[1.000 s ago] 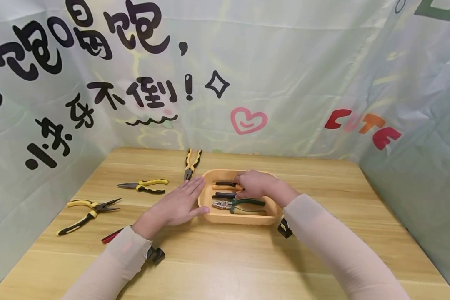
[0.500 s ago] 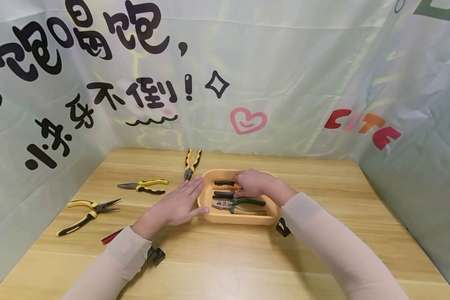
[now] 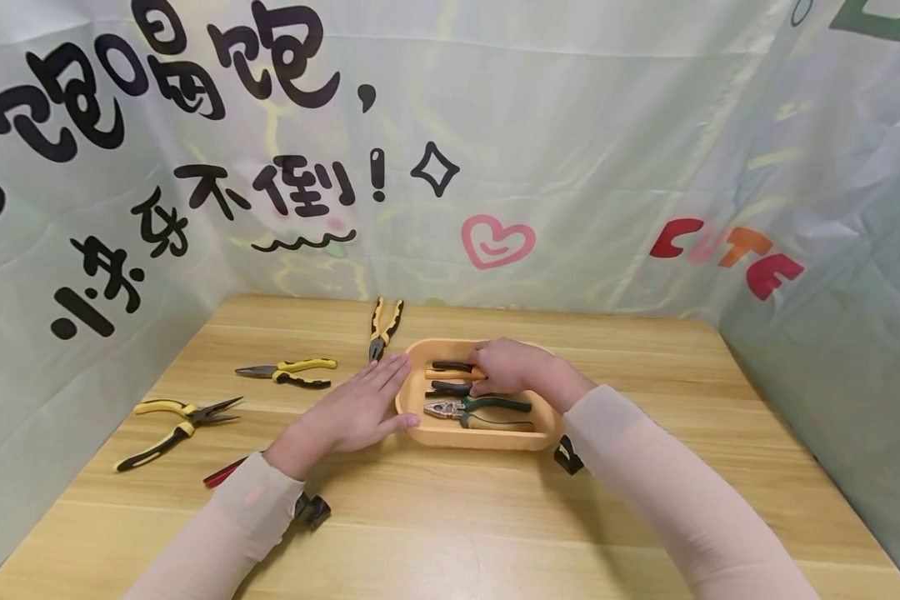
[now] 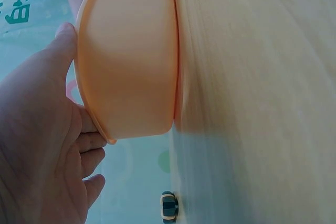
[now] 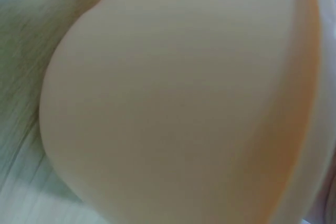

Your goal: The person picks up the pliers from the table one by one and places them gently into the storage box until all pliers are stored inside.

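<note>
An orange plastic basket stands at mid-table. My left hand lies against its left end, fingers extended and thumb at the rim; in the left wrist view, the left hand borders the basket wall. Inside the basket, my right hand grips pliers with black and orange handles, their heads hidden under it. Dark handles show just below those. Nearer the front wall lie pliers with green and tan handles. The right wrist view is filled by the basket's outer wall.
Left of the basket lie yellow-black long-nose pliers and another yellow-black pair. Behind my left hand are orange-black pliers. A red handle sticks out by my left sleeve. A printed cloth surrounds the wooden table.
My right hand has moved very slightly up and left inside the basket, and the dark handle ends under it have shifted a little. My left hand stays in place at the basket.
</note>
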`<move>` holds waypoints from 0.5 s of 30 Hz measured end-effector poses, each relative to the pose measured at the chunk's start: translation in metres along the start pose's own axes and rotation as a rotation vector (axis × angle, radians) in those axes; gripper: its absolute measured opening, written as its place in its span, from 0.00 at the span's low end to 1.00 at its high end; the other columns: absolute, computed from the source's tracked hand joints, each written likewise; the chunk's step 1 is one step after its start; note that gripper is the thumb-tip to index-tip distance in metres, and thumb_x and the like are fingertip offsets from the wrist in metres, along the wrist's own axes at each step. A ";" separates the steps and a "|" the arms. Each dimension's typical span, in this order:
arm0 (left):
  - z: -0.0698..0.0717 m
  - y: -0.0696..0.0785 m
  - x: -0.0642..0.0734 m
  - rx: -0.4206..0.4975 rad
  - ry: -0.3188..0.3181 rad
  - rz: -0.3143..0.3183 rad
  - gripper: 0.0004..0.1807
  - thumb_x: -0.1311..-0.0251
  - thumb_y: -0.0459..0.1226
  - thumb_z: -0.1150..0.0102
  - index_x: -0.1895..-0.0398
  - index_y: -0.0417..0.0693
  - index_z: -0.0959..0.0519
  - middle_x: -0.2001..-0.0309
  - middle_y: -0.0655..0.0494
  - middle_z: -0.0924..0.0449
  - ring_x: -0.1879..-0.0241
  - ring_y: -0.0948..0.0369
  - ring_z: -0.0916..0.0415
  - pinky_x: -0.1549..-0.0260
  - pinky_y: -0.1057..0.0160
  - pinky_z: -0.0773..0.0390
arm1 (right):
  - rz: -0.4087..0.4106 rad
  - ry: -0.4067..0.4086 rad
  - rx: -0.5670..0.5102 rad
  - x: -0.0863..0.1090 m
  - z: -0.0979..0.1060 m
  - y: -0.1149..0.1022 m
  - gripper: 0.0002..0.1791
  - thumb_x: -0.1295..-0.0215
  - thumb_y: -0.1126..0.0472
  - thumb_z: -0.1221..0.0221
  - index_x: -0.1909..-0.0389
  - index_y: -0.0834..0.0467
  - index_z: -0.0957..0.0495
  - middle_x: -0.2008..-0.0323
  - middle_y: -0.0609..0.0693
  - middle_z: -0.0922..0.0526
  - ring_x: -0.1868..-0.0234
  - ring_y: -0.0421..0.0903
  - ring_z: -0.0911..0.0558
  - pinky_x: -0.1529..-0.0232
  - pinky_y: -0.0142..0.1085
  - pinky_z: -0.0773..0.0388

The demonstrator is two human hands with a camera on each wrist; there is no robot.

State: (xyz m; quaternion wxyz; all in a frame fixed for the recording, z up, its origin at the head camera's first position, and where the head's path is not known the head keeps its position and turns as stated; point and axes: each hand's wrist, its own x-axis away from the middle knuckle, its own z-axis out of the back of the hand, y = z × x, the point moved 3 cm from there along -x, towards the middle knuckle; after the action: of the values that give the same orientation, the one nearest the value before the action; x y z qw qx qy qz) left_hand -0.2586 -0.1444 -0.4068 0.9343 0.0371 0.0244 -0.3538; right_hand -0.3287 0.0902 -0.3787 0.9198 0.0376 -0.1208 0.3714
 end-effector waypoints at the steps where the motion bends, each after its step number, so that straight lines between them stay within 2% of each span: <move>1: 0.000 0.000 0.000 0.001 -0.001 0.001 0.51 0.33 0.69 0.78 0.23 0.36 0.54 0.23 0.42 0.59 0.24 0.51 0.64 0.29 0.49 0.52 | -0.006 0.000 -0.002 0.001 0.000 0.000 0.23 0.33 0.43 0.39 0.51 0.59 0.23 0.66 0.47 0.27 0.69 0.45 0.28 0.63 0.41 0.29; 10: 0.001 0.001 0.000 -0.009 -0.003 -0.009 0.50 0.32 0.68 0.77 0.23 0.36 0.54 0.23 0.41 0.59 0.24 0.51 0.63 0.28 0.50 0.52 | -0.016 0.016 -0.008 0.004 0.000 0.002 0.20 0.32 0.45 0.40 0.54 0.59 0.23 0.67 0.47 0.27 0.69 0.45 0.29 0.64 0.41 0.31; 15: 0.001 0.002 0.000 -0.008 0.001 -0.010 0.50 0.32 0.68 0.77 0.24 0.35 0.54 0.23 0.41 0.58 0.24 0.50 0.62 0.29 0.50 0.52 | 0.020 0.036 -0.002 0.003 0.001 0.001 0.18 0.30 0.47 0.41 0.55 0.60 0.22 0.68 0.48 0.26 0.70 0.45 0.29 0.64 0.42 0.30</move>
State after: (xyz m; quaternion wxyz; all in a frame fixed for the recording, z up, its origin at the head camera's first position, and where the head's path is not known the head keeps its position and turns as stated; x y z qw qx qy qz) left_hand -0.2570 -0.1435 -0.4057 0.9325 0.0337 0.0266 -0.3586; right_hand -0.3274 0.0921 -0.3773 0.9180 0.0286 -0.1051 0.3812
